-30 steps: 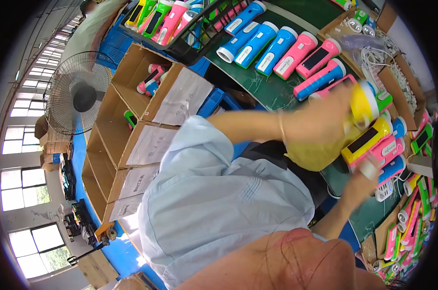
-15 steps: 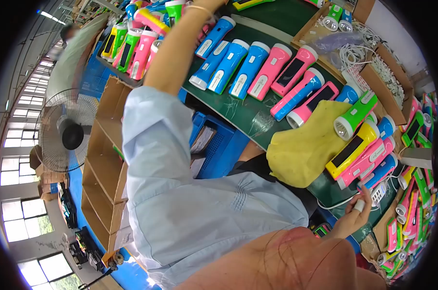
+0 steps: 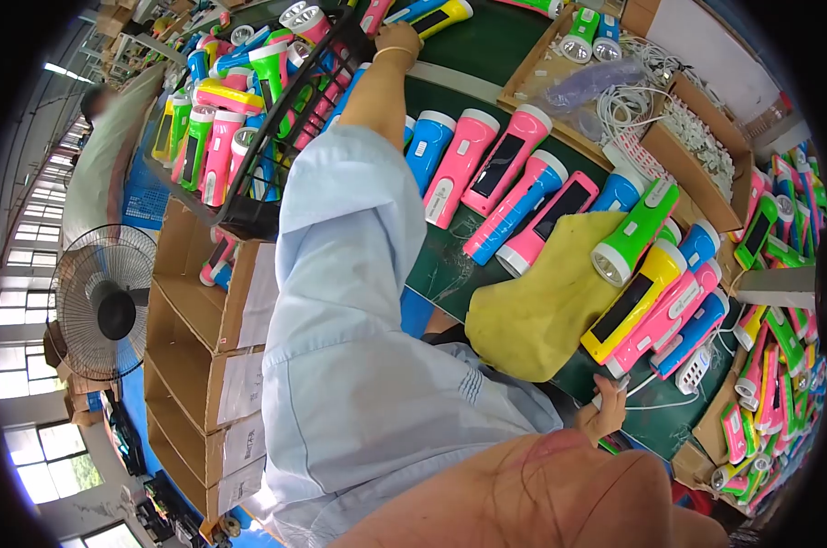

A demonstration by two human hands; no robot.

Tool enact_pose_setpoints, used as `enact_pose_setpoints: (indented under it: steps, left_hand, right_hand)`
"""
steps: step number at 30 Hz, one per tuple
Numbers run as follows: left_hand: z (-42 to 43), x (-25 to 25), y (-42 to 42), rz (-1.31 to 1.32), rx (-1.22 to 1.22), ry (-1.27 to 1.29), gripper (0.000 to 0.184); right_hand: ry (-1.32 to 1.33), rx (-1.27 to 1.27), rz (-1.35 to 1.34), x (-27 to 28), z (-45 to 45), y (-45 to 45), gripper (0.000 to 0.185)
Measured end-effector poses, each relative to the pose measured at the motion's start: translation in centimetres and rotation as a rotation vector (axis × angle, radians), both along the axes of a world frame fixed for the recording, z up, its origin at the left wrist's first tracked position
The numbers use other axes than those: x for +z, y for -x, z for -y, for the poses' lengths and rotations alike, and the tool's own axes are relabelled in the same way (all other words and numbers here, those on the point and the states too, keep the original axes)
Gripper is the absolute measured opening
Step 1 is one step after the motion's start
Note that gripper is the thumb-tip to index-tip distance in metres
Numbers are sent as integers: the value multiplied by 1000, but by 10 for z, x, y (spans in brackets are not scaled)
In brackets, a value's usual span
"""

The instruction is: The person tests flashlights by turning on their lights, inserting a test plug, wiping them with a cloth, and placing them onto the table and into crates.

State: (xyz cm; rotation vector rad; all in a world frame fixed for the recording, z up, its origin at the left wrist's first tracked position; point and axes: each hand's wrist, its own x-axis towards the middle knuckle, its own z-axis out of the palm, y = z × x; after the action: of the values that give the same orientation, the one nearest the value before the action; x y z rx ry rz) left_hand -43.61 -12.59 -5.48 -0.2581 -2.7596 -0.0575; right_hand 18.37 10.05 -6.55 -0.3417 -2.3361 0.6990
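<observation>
My left arm reaches to the top of the head view. My left hand (image 3: 399,40), with a band at its wrist, is at the end of a yellow flashlight (image 3: 446,15) with a dark panel; its fingers are hidden. Lower right, my right hand (image 3: 603,411) has curled fingers, one with a white wrap. It is beside a white cable (image 3: 662,405) and near the end of a pink flashlight (image 3: 664,320); what it pinches, if anything, cannot be made out. A yellow flashlight (image 3: 634,301), a green flashlight (image 3: 634,233) and a blue flashlight (image 3: 692,336) lie close by.
A black basket (image 3: 294,100) full of flashlights stands left of my left arm. A yellow cloth (image 3: 532,320) lies on the green table (image 3: 450,265). Cardboard boxes (image 3: 705,151) hold white parts. Flashlights are heaped at far right. A fan (image 3: 112,310) and cardboard dividers (image 3: 189,365) are at left.
The view has shifted, bringing the black basket into sight. My right hand has moved away from the blue flashlight's end, down and left. My left arm is still stretched out.
</observation>
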Motion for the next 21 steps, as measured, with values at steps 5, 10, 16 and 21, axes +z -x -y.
enact_pose_setpoints:
  steps: [5,10,16,21]
  left_hand:
    - [-42,32,-60,772,-348,-1305,53]
    - [-76,72,-346,1679,-829,-1672,52]
    - [-83,55,-498,1328,-1439,-1121,53]
    - [-90,51,-506,1147,-1117,-1434,55]
  right_hand:
    - [704,129,190,40,-3,-15,25]
    - [835,229,-197,81,8,23,46]
    - [762,221,-434,83,20,6,38]
    - [462,248,184,74,20,6,40]
